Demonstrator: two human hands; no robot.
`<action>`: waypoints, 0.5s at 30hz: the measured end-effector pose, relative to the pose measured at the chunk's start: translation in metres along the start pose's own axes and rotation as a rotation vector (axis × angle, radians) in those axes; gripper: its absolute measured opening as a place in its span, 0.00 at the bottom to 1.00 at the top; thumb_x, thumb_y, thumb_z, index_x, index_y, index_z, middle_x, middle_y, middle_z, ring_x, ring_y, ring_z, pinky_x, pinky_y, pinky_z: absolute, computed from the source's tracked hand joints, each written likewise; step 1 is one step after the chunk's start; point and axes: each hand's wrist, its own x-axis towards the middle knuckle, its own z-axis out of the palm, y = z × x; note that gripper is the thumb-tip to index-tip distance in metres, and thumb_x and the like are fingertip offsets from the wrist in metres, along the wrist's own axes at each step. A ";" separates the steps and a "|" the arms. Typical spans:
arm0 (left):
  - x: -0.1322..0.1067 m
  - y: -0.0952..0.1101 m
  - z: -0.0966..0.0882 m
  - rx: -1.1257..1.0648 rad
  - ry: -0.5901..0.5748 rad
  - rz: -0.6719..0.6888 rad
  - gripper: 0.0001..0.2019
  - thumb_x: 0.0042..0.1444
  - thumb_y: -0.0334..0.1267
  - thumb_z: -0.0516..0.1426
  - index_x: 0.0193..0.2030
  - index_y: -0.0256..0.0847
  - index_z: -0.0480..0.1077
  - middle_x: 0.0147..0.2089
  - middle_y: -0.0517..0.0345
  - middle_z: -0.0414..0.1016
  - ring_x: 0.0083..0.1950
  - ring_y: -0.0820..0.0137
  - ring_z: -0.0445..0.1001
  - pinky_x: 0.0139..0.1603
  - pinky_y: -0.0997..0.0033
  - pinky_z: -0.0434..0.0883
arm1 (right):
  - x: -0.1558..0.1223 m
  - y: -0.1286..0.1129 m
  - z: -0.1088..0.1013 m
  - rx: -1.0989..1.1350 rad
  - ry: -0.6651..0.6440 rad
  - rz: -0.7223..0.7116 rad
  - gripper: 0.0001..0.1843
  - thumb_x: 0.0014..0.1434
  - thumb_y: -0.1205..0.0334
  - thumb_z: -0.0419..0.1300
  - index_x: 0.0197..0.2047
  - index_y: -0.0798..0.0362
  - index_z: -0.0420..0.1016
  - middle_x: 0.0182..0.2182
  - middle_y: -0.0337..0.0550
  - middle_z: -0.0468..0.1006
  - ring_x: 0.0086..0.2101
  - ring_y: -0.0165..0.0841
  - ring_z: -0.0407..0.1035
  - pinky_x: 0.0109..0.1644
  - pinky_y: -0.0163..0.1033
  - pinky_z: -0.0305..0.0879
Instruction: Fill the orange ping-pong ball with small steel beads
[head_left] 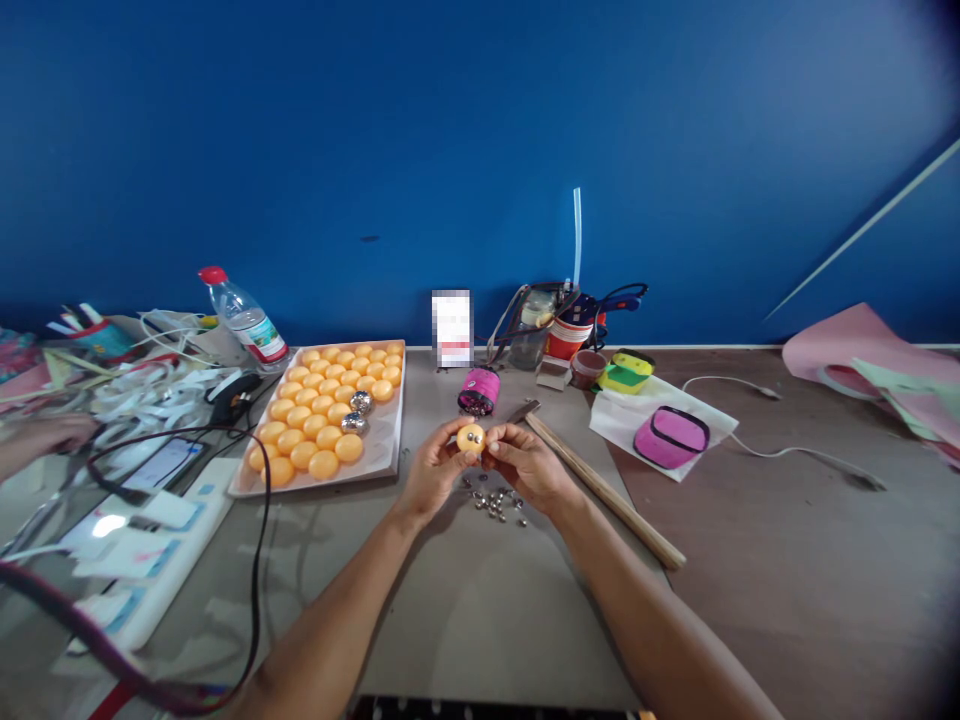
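Observation:
An orange ball [471,438] with small silver studs on it is held between both hands above the table. My left hand [433,467] grips it from the left, fingers curled round it. My right hand [523,462] pinches at its right side. Several loose silver studs [495,500] lie on the table just below the hands. A white tray [386,455] to the left holds several orange balls [322,410] and two silver stud-covered balls [357,412].
A hammer with a long wooden handle [600,488] lies right of the hands. A pink can [478,390] lies on its side behind. A water bottle [244,318], glue gun [229,393], cables, power strip [142,560] fill the left. Another person's hand [45,435] shows far left.

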 end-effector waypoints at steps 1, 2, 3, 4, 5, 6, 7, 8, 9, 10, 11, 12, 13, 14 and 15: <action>0.000 0.000 0.000 0.010 0.000 -0.006 0.21 0.43 0.35 0.65 0.47 0.40 0.71 0.40 0.56 0.75 0.35 0.73 0.72 0.37 0.72 0.71 | 0.000 0.000 0.000 -0.008 -0.002 0.001 0.13 0.41 0.58 0.71 0.26 0.53 0.73 0.21 0.35 0.71 0.24 0.26 0.63 0.31 0.34 0.58; 0.000 0.001 -0.001 0.020 -0.002 -0.012 0.21 0.43 0.36 0.65 0.47 0.39 0.71 0.39 0.56 0.75 0.34 0.73 0.72 0.37 0.72 0.71 | 0.000 0.000 -0.001 -0.016 -0.003 0.000 0.13 0.41 0.58 0.71 0.26 0.53 0.73 0.21 0.35 0.71 0.24 0.26 0.63 0.31 0.34 0.58; 0.000 0.001 -0.001 0.032 -0.004 -0.017 0.21 0.43 0.36 0.65 0.47 0.39 0.71 0.39 0.56 0.75 0.33 0.73 0.72 0.37 0.72 0.71 | 0.001 0.000 -0.002 -0.021 -0.004 -0.002 0.13 0.41 0.58 0.71 0.26 0.54 0.73 0.21 0.35 0.71 0.24 0.26 0.63 0.31 0.34 0.58; 0.000 0.002 -0.001 0.045 -0.006 -0.021 0.21 0.43 0.37 0.66 0.47 0.39 0.71 0.39 0.56 0.75 0.33 0.73 0.72 0.36 0.72 0.71 | 0.001 0.000 -0.002 -0.027 -0.003 -0.004 0.13 0.41 0.58 0.71 0.27 0.54 0.73 0.21 0.35 0.71 0.23 0.26 0.63 0.31 0.34 0.58; 0.000 0.002 -0.001 0.061 -0.008 -0.023 0.22 0.43 0.37 0.65 0.47 0.39 0.70 0.38 0.56 0.75 0.32 0.73 0.72 0.37 0.71 0.71 | 0.001 0.000 -0.002 -0.031 0.001 -0.004 0.13 0.40 0.57 0.71 0.27 0.54 0.73 0.21 0.35 0.71 0.23 0.26 0.63 0.30 0.34 0.57; 0.000 0.002 -0.002 0.082 -0.009 -0.024 0.22 0.44 0.38 0.65 0.47 0.39 0.70 0.38 0.56 0.75 0.32 0.73 0.72 0.37 0.72 0.71 | 0.002 0.000 -0.003 -0.034 0.007 0.000 0.14 0.40 0.57 0.71 0.27 0.54 0.73 0.20 0.35 0.71 0.23 0.26 0.63 0.30 0.34 0.57; 0.000 0.003 -0.002 0.106 -0.009 -0.023 0.22 0.44 0.38 0.65 0.48 0.39 0.70 0.38 0.56 0.75 0.32 0.73 0.72 0.37 0.72 0.71 | 0.002 0.001 -0.003 -0.038 0.015 0.008 0.14 0.40 0.57 0.71 0.27 0.54 0.74 0.20 0.35 0.71 0.22 0.25 0.63 0.30 0.33 0.57; 0.000 0.002 -0.003 0.133 -0.007 -0.020 0.22 0.44 0.39 0.65 0.48 0.39 0.70 0.38 0.56 0.75 0.32 0.73 0.72 0.37 0.72 0.71 | 0.002 0.001 -0.003 -0.042 0.023 0.017 0.14 0.39 0.57 0.71 0.27 0.55 0.74 0.20 0.35 0.71 0.22 0.25 0.63 0.30 0.33 0.57; -0.001 0.002 -0.003 0.161 -0.004 -0.013 0.22 0.44 0.39 0.65 0.48 0.40 0.70 0.38 0.56 0.75 0.33 0.72 0.72 0.37 0.71 0.71 | 0.002 0.001 -0.003 -0.046 0.030 0.027 0.14 0.39 0.58 0.71 0.27 0.55 0.74 0.20 0.35 0.71 0.22 0.25 0.63 0.30 0.33 0.57; -0.001 0.002 -0.003 0.187 0.000 0.000 0.22 0.45 0.39 0.65 0.49 0.40 0.70 0.39 0.55 0.75 0.34 0.71 0.72 0.38 0.71 0.70 | 0.003 0.001 -0.003 -0.053 0.037 0.033 0.14 0.39 0.58 0.71 0.27 0.55 0.74 0.20 0.35 0.71 0.22 0.25 0.63 0.29 0.33 0.57; -0.001 0.001 -0.004 0.209 0.002 0.017 0.22 0.45 0.40 0.65 0.49 0.40 0.70 0.40 0.54 0.75 0.36 0.71 0.72 0.39 0.71 0.70 | 0.003 0.000 -0.003 -0.060 0.042 0.039 0.14 0.39 0.57 0.71 0.27 0.55 0.74 0.20 0.35 0.71 0.21 0.25 0.63 0.29 0.33 0.58; -0.001 0.000 -0.004 0.224 0.005 0.036 0.22 0.45 0.40 0.64 0.49 0.40 0.70 0.42 0.54 0.75 0.37 0.70 0.72 0.41 0.70 0.70 | 0.003 0.000 -0.003 -0.067 0.046 0.044 0.14 0.39 0.57 0.71 0.27 0.55 0.74 0.20 0.35 0.71 0.21 0.25 0.63 0.29 0.33 0.58; -0.001 -0.001 -0.005 0.236 0.004 0.056 0.22 0.46 0.40 0.64 0.49 0.40 0.70 0.43 0.53 0.74 0.38 0.69 0.72 0.42 0.69 0.70 | 0.003 0.000 -0.003 -0.072 0.050 0.048 0.14 0.39 0.57 0.71 0.27 0.55 0.74 0.20 0.35 0.71 0.21 0.25 0.63 0.29 0.33 0.58; -0.001 -0.001 -0.005 0.247 -0.001 0.074 0.21 0.46 0.40 0.64 0.49 0.41 0.70 0.43 0.53 0.74 0.40 0.68 0.72 0.43 0.69 0.70 | 0.003 0.001 -0.003 -0.075 0.054 0.054 0.14 0.39 0.57 0.71 0.27 0.55 0.74 0.19 0.35 0.71 0.21 0.25 0.63 0.28 0.33 0.58; -0.001 -0.002 -0.005 0.256 -0.005 0.089 0.21 0.46 0.40 0.64 0.49 0.41 0.71 0.44 0.52 0.74 0.41 0.67 0.72 0.43 0.68 0.70 | 0.003 0.001 -0.004 -0.077 0.060 0.061 0.14 0.39 0.57 0.71 0.26 0.55 0.74 0.19 0.35 0.70 0.21 0.25 0.63 0.28 0.33 0.58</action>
